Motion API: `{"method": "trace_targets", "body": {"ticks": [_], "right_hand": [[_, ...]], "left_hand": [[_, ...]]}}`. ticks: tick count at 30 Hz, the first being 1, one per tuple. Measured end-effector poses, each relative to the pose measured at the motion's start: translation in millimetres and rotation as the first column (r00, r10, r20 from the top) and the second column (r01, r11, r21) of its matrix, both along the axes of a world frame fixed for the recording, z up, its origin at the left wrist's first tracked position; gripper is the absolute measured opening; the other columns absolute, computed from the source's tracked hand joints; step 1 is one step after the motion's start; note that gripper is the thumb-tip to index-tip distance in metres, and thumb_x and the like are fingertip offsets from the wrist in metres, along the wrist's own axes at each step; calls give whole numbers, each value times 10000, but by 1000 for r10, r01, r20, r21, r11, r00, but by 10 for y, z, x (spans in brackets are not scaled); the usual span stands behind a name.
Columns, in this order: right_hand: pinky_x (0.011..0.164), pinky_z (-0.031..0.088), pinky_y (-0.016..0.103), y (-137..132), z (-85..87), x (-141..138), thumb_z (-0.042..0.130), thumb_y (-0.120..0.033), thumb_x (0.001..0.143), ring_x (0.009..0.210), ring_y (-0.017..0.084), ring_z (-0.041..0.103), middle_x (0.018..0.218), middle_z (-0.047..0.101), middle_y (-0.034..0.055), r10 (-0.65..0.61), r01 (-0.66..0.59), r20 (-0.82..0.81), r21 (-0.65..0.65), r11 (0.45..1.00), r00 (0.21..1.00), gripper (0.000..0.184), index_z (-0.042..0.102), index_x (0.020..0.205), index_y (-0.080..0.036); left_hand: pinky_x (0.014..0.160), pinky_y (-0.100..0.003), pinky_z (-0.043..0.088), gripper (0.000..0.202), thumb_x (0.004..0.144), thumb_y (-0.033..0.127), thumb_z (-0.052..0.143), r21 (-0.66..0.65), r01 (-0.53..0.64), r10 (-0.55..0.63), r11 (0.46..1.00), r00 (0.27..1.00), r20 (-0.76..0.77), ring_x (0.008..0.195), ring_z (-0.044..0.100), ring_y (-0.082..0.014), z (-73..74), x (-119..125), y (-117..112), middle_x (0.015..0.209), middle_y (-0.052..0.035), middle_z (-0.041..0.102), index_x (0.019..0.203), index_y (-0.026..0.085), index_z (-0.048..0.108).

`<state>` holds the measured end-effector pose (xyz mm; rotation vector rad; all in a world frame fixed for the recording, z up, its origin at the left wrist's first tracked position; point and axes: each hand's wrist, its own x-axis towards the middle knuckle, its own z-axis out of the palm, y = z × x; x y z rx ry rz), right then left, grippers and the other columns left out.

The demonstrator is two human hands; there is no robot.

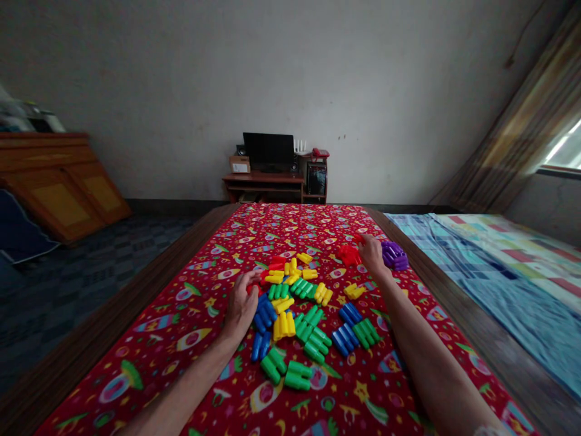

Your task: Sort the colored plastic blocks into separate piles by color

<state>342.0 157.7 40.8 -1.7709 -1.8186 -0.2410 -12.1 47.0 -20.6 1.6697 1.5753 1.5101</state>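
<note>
Loose plastic toy building blocks, each made of joined tubes, lie about my hands on a red patterned cloth (pixel 190 363). My left hand (pixel 239 303) is at the left side of the mixed pile, its fingers curled on a red block (pixel 253 290) that is partly hidden. Beside it lie blue blocks (pixel 264 313), with yellow blocks (pixel 284 326) and green blocks (pixel 307 324) to the right. My right hand (pixel 373 254) is farther up on the right, fingertips closed on a red block (pixel 359 238). A red group (pixel 349 256) lies left of it, and a purple group (pixel 394 255) right of it.
The cloth covers a long table with a dark wooden edge (pixel 436 275). A bed (pixel 508 260) is on the right, a wooden cabinet (pixel 63 181) on the left. By the far wall stands a desk (pixel 263 177) with a monitor (pixel 269 150) and a red telephone (pixel 320 153).
</note>
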Motion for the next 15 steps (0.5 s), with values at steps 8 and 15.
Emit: {"method": "trace_targets", "body": {"ticks": [8,15], "right_hand": [[554,303,270,-161,-2,52,365,-391,960,526,127,406,529,478,10,226,-235,-137,-50,971,964,448,526,599,-179],[532,263,279,-199,176,2,296,-460,977,483,111,304,483,372,-19,210,-204,-187,50,978,960,540,511,569,-180]], "left_hand": [[959,-445,496,361,755,292,471,-5,6,-5,1000,1000,28,1016,635,-253,99,45,-36,1121,-108,649,1073,177,597],[971,-448,487,365,790,313,467,-3,22,-22,1000,1000,19,1040,626,-256,70,32,-55,1131,-108,644,1107,178,589]]}}
